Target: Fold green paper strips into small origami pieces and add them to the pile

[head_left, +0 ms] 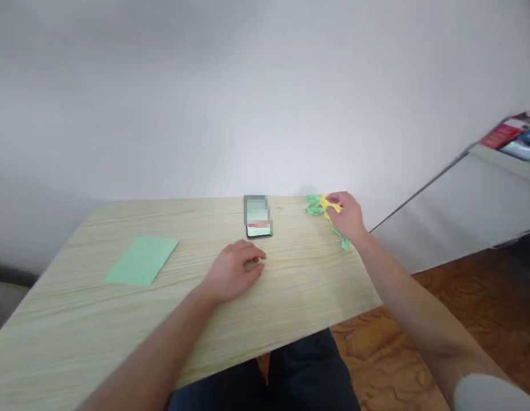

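Observation:
My right hand [348, 217] is at the far right of the table, thumb and fingers closed round a yellow and green paper flower [323, 202]. Green leaf-like pieces [314, 209] stick out to its left, and another green bit [345, 243] shows below the hand. A touch of pink is visible by the fingertips; the rest is covered by my hand. In the middle of the table rests my left hand [236, 270], fingers curved, with a gap to the thumb and nothing between them. Just beyond it lies a phone [259, 231], its screen lit and partly blurred.
A light green sheet of paper [141, 260] lies on the left part of the pale wooden table [196, 220]. Behind it is a white wall [205, 114]. At the far right, a white ledge [505, 162] bears red and blue items [500, 136]. Brown wooden floor [376, 348] shows below.

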The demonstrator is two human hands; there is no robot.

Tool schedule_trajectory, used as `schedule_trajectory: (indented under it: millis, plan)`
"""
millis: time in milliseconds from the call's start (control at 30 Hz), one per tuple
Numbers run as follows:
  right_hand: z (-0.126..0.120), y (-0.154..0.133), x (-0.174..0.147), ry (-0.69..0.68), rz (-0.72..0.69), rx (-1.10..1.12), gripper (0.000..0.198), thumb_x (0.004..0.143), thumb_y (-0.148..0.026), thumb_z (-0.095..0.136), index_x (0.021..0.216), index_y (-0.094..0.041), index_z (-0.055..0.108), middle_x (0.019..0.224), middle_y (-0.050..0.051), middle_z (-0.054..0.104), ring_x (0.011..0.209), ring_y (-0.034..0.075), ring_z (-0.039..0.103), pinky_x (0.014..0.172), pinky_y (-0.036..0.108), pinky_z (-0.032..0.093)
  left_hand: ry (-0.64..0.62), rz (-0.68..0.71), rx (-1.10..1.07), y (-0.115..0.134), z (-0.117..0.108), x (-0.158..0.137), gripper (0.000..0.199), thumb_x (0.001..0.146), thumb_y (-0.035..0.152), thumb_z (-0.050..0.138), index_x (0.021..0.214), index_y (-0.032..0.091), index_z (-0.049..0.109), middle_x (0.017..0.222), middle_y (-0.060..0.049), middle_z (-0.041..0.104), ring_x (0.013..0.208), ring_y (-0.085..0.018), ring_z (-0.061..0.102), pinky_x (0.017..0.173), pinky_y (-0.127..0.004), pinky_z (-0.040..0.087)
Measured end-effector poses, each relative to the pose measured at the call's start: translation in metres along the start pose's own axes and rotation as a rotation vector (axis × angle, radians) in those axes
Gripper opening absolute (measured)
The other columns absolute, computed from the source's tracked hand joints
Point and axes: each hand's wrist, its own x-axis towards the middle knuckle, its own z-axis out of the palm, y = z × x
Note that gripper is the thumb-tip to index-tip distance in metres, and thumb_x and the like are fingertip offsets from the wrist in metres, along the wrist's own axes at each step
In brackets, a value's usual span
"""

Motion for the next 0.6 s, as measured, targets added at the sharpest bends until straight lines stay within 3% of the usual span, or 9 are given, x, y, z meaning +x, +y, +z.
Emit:
schedule_trajectory:
  millis: [100,200,333,400,500,600]
  plan:
    - [0.008,-0.038,-0.048,-0.003,0.006,0.089,0.022,0.082,-0.015,0.063,0.103,-0.022,0.067,0.1,0.004,0.071,0.093,0.023,0.065,0.088,0.04,0.052,0.039,0.021,-0.016,0.0,0.003,0.001,0.013,0.088,0.02,0.063,0.097,0.025,0.072,0.091,-0.003,0.07,0.093,-0.021,0.062,0.088,-0.037,0.049]
    - [0.017,-0.079,-0.09,-0.129,-0.015,0.201,0.021,0.085,-0.015,0.064,0.103,-0.024,0.067,0.099,0.005,0.07,0.098,0.023,0.064,0.092,0.04,0.051,0.126,0.03,0.006,0.005,0.003,0.006,0.013,0.091,0.021,0.061,0.095,0.023,0.072,0.09,-0.004,0.072,0.09,-0.021,0.063,0.087,-0.037,0.05]
    - [0.034,-0.12,-0.126,-0.221,-0.026,0.253,0.02,0.084,-0.013,0.065,0.101,-0.024,0.068,0.102,0.007,0.069,0.104,0.026,0.062,0.097,0.043,0.05,0.227,-0.047,0.209,0.012,-0.018,0.004,0.017,0.092,0.027,0.06,0.102,0.023,0.074,0.101,-0.005,0.074,0.102,-0.025,0.063,0.095,-0.041,0.049]
    - [0.042,-0.129,-0.135,-0.233,-0.024,0.255,0.021,0.084,-0.014,0.065,0.102,-0.024,0.069,0.105,0.007,0.07,0.106,0.027,0.061,0.099,0.044,0.049,0.317,-0.171,0.364,0.007,-0.038,-0.008,0.025,0.091,0.034,0.063,0.111,0.024,0.072,0.117,-0.007,0.072,0.117,-0.029,0.06,0.104,-0.045,0.045]
    - [0.049,-0.132,-0.14,-0.225,-0.012,0.251,0.02,0.084,-0.015,0.066,0.101,-0.023,0.07,0.107,0.008,0.07,0.108,0.027,0.061,0.1,0.045,0.049,0.453,-0.503,0.604,-0.013,-0.069,-0.042,0.049,0.089,0.049,0.062,0.129,0.02,0.064,0.139,-0.014,0.062,0.133,-0.037,0.05,0.113,-0.054,0.037]
    - [0.052,-0.13,-0.142,-0.205,0.006,0.243,0.018,0.083,-0.015,0.066,0.099,-0.023,0.07,0.106,0.008,0.071,0.107,0.028,0.061,0.1,0.045,0.048,0.394,-0.81,0.709,-0.035,-0.088,-0.075,0.073,0.087,0.064,0.058,0.141,0.014,0.054,0.147,-0.021,0.054,0.135,-0.045,0.047,0.108,-0.059,0.039]
